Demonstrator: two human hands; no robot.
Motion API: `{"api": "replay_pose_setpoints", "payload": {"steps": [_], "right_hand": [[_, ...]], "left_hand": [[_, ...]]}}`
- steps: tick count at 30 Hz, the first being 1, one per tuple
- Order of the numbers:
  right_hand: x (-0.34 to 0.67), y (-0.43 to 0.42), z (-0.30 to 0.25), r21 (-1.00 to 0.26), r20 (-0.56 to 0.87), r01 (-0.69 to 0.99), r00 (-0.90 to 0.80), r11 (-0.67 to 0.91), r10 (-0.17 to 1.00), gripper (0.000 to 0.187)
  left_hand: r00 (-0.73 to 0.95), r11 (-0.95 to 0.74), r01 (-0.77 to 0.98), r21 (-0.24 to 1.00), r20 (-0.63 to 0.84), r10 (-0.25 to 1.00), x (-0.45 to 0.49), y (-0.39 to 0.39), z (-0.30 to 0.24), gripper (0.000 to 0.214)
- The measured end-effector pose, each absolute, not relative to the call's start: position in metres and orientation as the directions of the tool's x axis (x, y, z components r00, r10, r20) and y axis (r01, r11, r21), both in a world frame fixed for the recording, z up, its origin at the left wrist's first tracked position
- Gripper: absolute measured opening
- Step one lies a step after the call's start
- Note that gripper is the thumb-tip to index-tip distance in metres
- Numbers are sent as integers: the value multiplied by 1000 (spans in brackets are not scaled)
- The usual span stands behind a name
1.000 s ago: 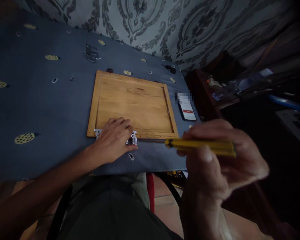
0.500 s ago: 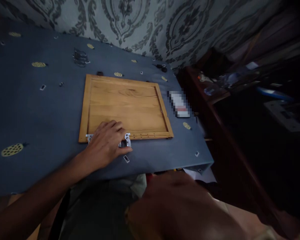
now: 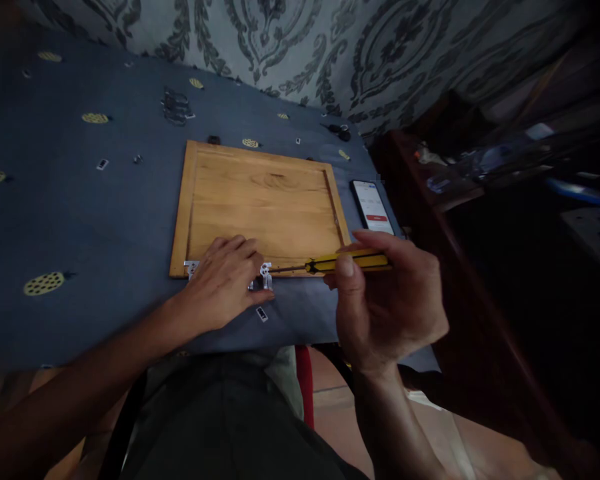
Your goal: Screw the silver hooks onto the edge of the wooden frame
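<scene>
A wooden panel [image 3: 260, 207] with a raised frame lies flat on the table. My left hand [image 3: 225, 280] is closed over its near edge, thumb toward me, pressing on a shiny metal hinge [image 3: 267, 275]. The middle of the hinge is hidden under my fingers, and a metal plate shows at the left of the hand. My right hand [image 3: 393, 293] grips a screwdriver [image 3: 347, 261] by its yellow and black handle. Its shaft points left, nearly level above the near edge, with the tip at the hinge. I cannot tell whether the tip sits in a screw.
A phone [image 3: 373, 207] with a lit screen lies right of the panel. Dark wire-like items [image 3: 175, 107] and small metal bits [image 3: 138, 159] lie on the blue cloth [image 3: 125, 227]. A black object [image 3: 337, 131] lies near the patterned wall covering. A dark wooden cabinet [image 3: 460, 260] stands at right.
My right hand has come up from low in front of me, with the screwdriver now in view and its tip at the hinge. The left hand stays on the hinge; the view has shifted slightly.
</scene>
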State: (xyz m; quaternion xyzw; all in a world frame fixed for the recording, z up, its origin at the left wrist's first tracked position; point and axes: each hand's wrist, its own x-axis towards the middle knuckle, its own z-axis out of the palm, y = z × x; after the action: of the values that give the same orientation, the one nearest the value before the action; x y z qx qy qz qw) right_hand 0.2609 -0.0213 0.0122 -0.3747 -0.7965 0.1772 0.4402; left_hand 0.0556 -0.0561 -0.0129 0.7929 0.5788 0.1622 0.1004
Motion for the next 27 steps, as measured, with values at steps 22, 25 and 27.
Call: {"api": "replay_pose_setpoints", "payload": {"steps": [22, 25, 27], "right_hand": [[249, -15, 21, -370, 737, 391, -428, 843, 522, 43], [252, -16, 25, -425, 692, 325, -485, 845, 535, 43], [254, -18, 28, -495, 632, 312, -511, 811, 583, 42]], "left_hand": [[274, -302, 887, 349, 128, 953, 57, -55, -10, 30], [271, -301, 884, 357, 132, 953, 57, -55, -12, 30], [267, -299, 884, 359, 136, 954, 57, -55, -12, 31]]}}
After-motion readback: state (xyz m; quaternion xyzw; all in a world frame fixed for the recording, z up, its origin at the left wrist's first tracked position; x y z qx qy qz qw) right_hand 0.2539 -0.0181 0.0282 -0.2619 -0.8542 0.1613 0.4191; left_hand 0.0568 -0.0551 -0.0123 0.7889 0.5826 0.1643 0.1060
